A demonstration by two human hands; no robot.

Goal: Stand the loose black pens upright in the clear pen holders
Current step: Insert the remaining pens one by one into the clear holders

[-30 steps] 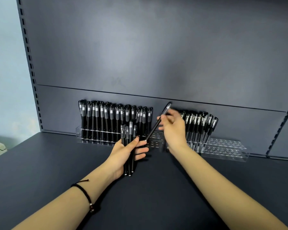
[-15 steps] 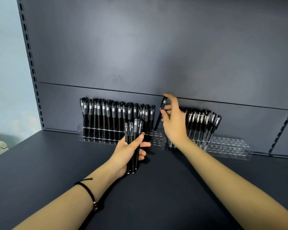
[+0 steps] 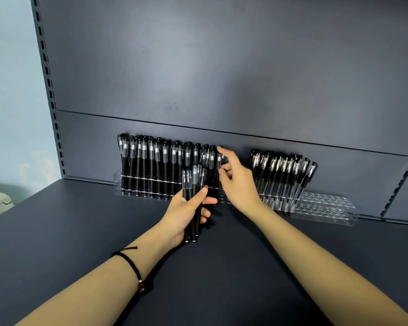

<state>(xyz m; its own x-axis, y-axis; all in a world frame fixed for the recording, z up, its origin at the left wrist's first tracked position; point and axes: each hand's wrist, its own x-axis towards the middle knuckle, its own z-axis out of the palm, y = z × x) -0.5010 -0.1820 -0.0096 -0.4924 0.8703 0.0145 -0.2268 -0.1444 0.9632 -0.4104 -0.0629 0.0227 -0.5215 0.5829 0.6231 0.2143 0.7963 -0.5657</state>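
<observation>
My left hand (image 3: 186, 208) grips a bundle of several loose black pens (image 3: 193, 182), held upright just above the shelf. My right hand (image 3: 239, 182) pinches one black pen (image 3: 219, 160) that stands at the right end of the left clear pen holder (image 3: 117, 182); the index finger reaches up to its cap and the thumb lies against its barrel. That holder is packed with several upright pens (image 3: 151, 161). The right clear pen holder (image 3: 327, 209) has several leaning pens (image 3: 283, 170) in its left half, and its right half shows bare holes.
Both holders stand against the dark back panel (image 3: 222, 67) on a dark shelf surface (image 3: 80, 231). A slotted upright (image 3: 48, 74) runs up the left side, with a pale wall beyond. A black cord bracelet (image 3: 132, 267) is on my left wrist.
My right hand has brought the single pen from a slant over the holders down into the left holder, where it now stands upright. My left hand with its bundle stayed in place.
</observation>
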